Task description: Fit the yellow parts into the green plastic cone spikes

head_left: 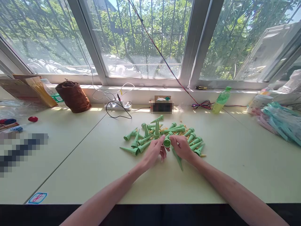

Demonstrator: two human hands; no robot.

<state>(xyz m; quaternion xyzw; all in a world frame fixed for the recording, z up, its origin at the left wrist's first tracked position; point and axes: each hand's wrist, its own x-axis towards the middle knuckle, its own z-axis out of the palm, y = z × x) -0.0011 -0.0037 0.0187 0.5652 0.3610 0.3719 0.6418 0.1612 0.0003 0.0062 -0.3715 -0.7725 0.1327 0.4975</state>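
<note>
A green plastic plant-watering spike (166,143) is held with its round open end toward me. My left hand (154,150) is closed on it from the left, thumb along its side and the other fingers curled below. At its right rim, my right hand (181,146) is closed with the fingertips pressed together; whatever they pinch is hidden. Around both hands lies a loose pile of similar green spikes (145,146), a few upright. Small yellow-orange pieces (185,130) are scattered among them. One spike (177,158) points toward me below my right hand.
Along the windowsill stand a brown bag (73,96), a power strip (117,105) with cables, a green-labelled bottle (221,100) and coiled wire (202,104). Plastic bags (283,121) lie at right. A cardboard box (25,91) and a red ball (33,119) are at left.
</note>
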